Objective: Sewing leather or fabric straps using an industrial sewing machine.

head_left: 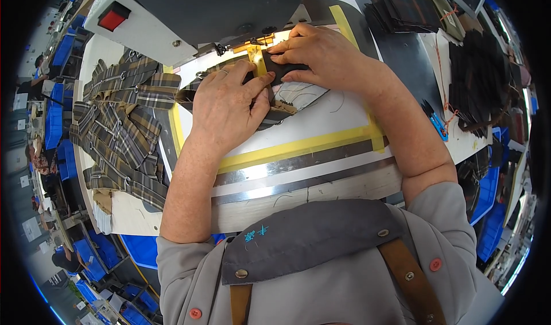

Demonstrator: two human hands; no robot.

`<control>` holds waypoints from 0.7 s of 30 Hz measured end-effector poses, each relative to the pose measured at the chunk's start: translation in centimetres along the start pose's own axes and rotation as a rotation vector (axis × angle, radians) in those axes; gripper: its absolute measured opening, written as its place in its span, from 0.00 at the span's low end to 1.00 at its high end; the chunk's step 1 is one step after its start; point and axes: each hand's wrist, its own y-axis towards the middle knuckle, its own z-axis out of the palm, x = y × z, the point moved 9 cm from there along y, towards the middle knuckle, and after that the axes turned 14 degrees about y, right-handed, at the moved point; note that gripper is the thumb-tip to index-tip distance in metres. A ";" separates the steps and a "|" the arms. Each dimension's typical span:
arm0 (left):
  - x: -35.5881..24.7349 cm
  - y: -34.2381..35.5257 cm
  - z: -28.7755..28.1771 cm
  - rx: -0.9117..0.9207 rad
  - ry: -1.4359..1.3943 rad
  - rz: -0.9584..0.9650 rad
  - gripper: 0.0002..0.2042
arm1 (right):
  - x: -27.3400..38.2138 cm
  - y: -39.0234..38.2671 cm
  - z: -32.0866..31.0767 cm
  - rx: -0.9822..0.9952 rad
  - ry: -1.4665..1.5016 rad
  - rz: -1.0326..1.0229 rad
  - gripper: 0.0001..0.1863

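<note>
My left hand [229,98] lies bent over a plaid fabric piece [274,118], its thumb and index finger drawn together at the cloth's edge. Across from it, my right hand [324,58] grips a dark fabric piece [278,69] between thumb and fingers. Both pieces sit just in front of the lit needle area of a sewing machine [224,6]. A yellow strip [256,58] runs between my fingertips toward the needle. My left fingers partly cover the plaid cloth, and the layers beneath are hidden.
Plaid pieces with metal zippers [123,124] are heaped at the left. Stacked dark fabric [402,12] lies at the far right, near a dark bundle [479,78]. Blue thread snips [439,127] rest beside my right forearm. Yellow tape [298,147] borders the white work surface.
</note>
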 end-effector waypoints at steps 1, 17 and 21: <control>0.1 0.0 0.3 0.058 -0.010 -0.016 0.13 | 0.0 0.0 0.0 -0.001 0.001 0.001 0.22; 1.3 -0.6 0.8 0.158 -0.060 -0.026 0.13 | 0.2 0.3 0.6 0.050 -0.024 -0.003 0.24; 1.2 -0.5 0.9 0.166 -0.056 -0.038 0.14 | 0.4 0.6 0.6 0.115 -0.051 0.028 0.24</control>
